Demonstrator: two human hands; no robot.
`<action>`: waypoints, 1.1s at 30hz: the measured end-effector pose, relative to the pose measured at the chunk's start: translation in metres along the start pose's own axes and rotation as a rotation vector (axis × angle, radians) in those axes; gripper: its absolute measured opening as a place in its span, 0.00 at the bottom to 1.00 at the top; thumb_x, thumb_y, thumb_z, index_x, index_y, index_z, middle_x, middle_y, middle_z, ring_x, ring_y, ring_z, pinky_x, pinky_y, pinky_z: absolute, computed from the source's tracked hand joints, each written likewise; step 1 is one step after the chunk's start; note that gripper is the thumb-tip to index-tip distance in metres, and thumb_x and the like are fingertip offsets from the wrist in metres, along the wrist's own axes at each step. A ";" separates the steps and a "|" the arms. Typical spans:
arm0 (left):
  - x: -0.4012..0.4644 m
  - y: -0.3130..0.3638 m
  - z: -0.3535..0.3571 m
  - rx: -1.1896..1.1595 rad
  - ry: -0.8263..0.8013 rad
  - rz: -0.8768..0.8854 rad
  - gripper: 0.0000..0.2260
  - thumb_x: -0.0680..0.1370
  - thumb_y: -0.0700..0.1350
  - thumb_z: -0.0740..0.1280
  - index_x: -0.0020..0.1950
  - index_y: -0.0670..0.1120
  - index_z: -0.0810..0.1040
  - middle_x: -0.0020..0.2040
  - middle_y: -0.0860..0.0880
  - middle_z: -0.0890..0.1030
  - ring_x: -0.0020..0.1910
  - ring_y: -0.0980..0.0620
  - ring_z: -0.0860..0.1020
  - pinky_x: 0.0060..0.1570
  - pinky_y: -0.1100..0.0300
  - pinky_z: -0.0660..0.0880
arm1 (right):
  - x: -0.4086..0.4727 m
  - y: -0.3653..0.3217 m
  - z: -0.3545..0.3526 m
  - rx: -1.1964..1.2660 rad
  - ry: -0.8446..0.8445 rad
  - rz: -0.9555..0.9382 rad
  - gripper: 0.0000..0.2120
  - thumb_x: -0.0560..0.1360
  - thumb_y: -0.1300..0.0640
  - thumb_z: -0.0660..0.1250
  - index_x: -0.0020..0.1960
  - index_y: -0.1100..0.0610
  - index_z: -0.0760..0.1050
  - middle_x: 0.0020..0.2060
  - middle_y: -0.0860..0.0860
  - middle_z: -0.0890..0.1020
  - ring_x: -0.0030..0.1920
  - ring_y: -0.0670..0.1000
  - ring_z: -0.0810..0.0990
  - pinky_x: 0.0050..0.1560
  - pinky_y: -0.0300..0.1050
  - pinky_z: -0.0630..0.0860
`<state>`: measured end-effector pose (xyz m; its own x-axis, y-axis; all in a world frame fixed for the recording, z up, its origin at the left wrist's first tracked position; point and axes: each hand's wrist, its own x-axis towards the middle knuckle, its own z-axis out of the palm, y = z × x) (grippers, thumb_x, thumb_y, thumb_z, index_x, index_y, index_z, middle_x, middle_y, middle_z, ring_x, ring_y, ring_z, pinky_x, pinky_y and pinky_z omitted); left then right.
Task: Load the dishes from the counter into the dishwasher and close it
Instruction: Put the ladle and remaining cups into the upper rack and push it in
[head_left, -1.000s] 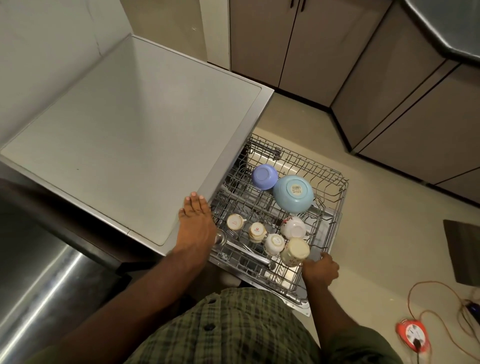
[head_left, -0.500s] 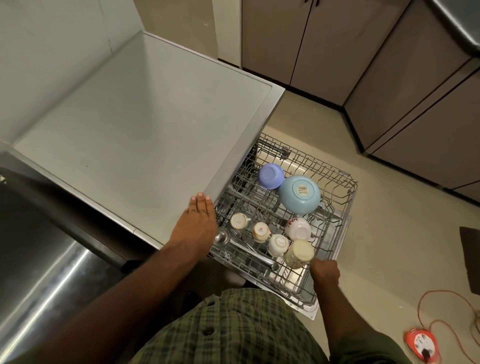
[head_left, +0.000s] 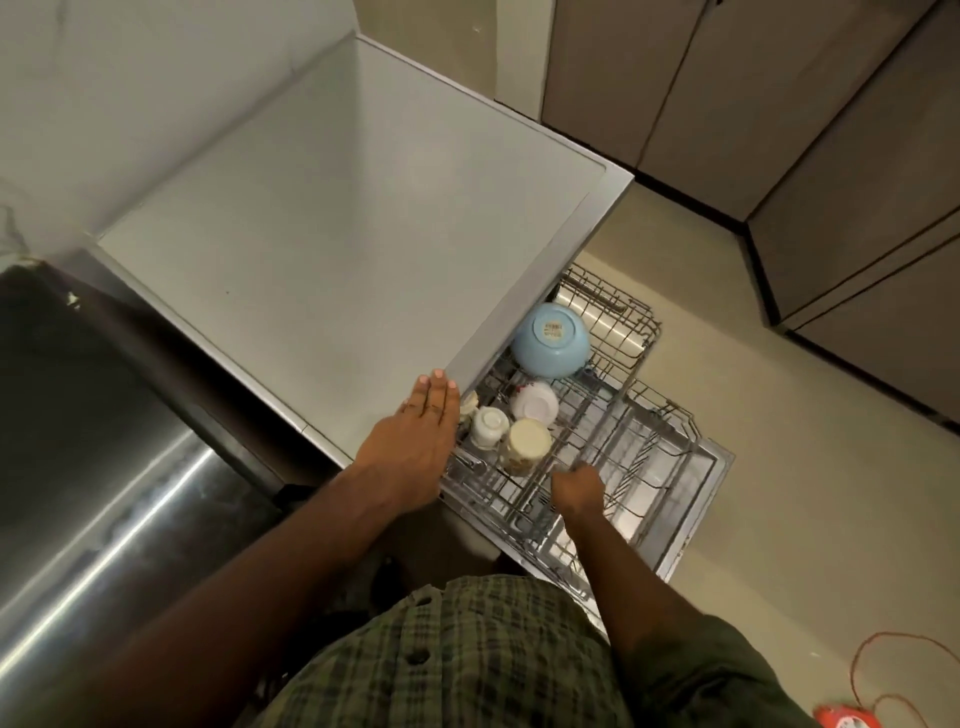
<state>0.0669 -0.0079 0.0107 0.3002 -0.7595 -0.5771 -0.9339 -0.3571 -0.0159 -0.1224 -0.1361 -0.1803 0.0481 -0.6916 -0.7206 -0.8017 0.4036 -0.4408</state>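
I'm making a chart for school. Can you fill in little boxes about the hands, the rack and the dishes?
left hand: flat on the dishwasher top, fingers straight
right hand: curled on the upper rack front edge
upper rack: partly under the top
blue bowl: upside down in the rack
cups: upside down, beside the bowl
door: open

Bowl and cups in rack, right of counter.
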 end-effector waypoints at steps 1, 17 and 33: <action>0.000 -0.003 0.003 -0.028 0.006 0.000 0.48 0.81 0.48 0.67 0.82 0.41 0.30 0.82 0.40 0.31 0.83 0.42 0.37 0.76 0.48 0.64 | 0.000 -0.008 0.006 -0.002 -0.034 -0.017 0.19 0.76 0.58 0.66 0.65 0.64 0.75 0.57 0.60 0.82 0.53 0.60 0.83 0.52 0.54 0.83; 0.005 0.004 0.010 -0.188 0.030 -0.087 0.45 0.80 0.35 0.64 0.82 0.44 0.31 0.81 0.44 0.29 0.82 0.45 0.34 0.83 0.46 0.48 | -0.020 -0.148 0.081 -0.067 -0.755 -0.264 0.19 0.86 0.48 0.57 0.68 0.61 0.74 0.65 0.52 0.77 0.68 0.55 0.76 0.70 0.50 0.73; 0.014 -0.013 0.023 -0.323 0.044 0.007 0.47 0.80 0.39 0.68 0.84 0.49 0.34 0.82 0.49 0.30 0.82 0.50 0.33 0.81 0.50 0.47 | -0.020 -0.121 0.059 -0.887 -0.810 -0.820 0.25 0.84 0.61 0.61 0.80 0.58 0.64 0.75 0.61 0.71 0.70 0.60 0.74 0.64 0.41 0.73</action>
<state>0.0791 -0.0012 -0.0160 0.3085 -0.7830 -0.5401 -0.8282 -0.5004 0.2525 0.0092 -0.1361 -0.1443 0.7403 0.1004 -0.6648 -0.4673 -0.6342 -0.6160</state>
